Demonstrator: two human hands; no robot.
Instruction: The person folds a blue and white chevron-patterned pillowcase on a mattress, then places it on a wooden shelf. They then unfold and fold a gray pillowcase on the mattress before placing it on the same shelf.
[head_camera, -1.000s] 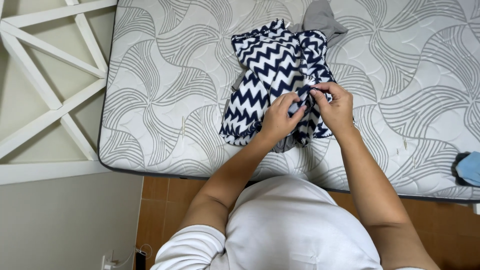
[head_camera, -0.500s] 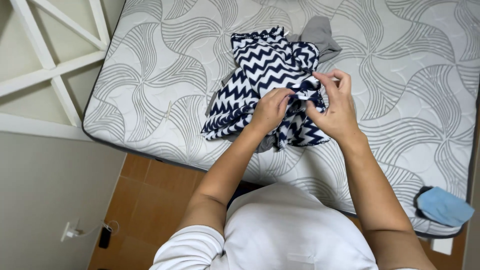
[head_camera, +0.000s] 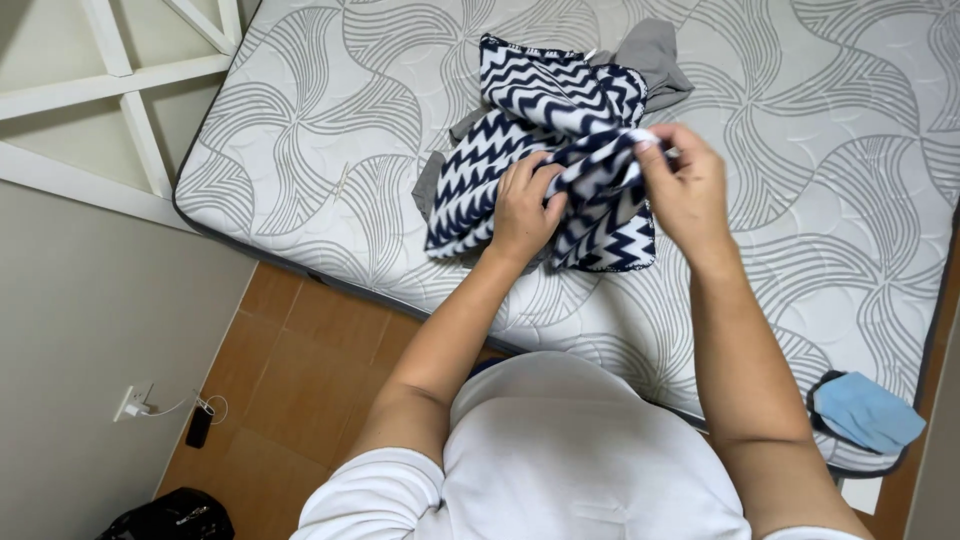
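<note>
Zigzag cloth (head_camera: 520, 150): navy and white chevron print, soft fabric, bunched and creased, lying mid-mattress. Near part is lifted off the surface and gathered between both hands.

Left hand (head_camera: 524, 208): grip closed, fingers curled into a fold on the cloth's near-left side, knuckles up, fabric bunched under the palm.

Right hand (head_camera: 688, 190): grip pinched shut, fingertips clamped on a gathered edge of the same cloth, held above the mattress. The 2 hands sit close together with a taut strip of fabric between them.

Rest of the cloth spreads away from the hands toward the far side, its lower edge hanging down to the mattress just below the right hand.

Grey garment (head_camera: 655, 55): plain, soft, partly under the zigzag cloth, poking out at the far right and at the left edge.

Mattress (head_camera: 300, 130): quilted, white with grey curved leaf pattern, dark piping on the border.

Blue cloth (head_camera: 865, 412): light blue, crumpled, at the mattress's near-right corner, well apart from the hands.
</note>
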